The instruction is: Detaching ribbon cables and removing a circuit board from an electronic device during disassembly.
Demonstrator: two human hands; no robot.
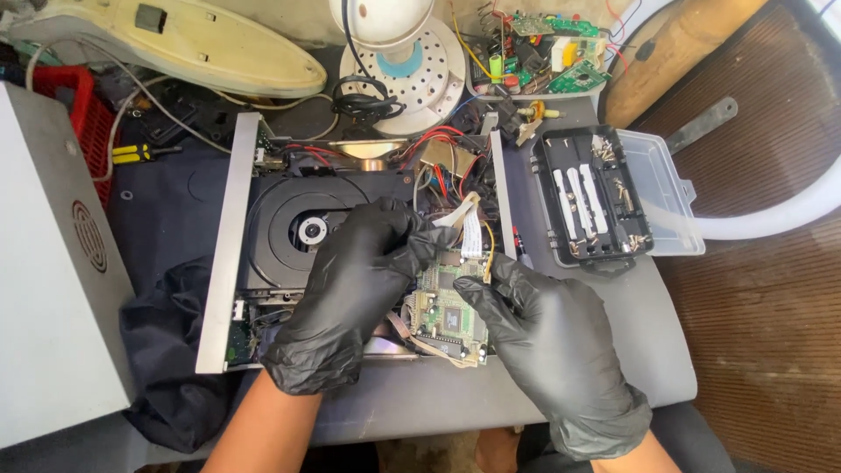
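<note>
Two black-gloved hands work inside an opened disc player [229, 263] whose cover is off. At the far left lies a grey metal cover panel [48, 263], with a red crate [74, 96] beyond it and a yellow-handled screwdriver [131, 154] just right of the crate. A dark cloth [166, 350] spills from under the near left corner of the player. Within the chassis, the black disc tray [289, 223] fills the left half. The left hand [350, 289] lies over the near part of the tray, its fingers curled and pinched together on the white ribbon cable [469, 229] near the middle of the player. Just right of it sits the green circuit board [447, 311], tilted up from the chassis. The right hand [547, 346] grips the board's right edge, thumb and fingertips closed on it. Farther right, well apart from the hands, an open plastic parts box [613, 197] rests on the table. At the far side stand a white round base [412, 74] and a tray of loose circuit boards [539, 48].
</note>
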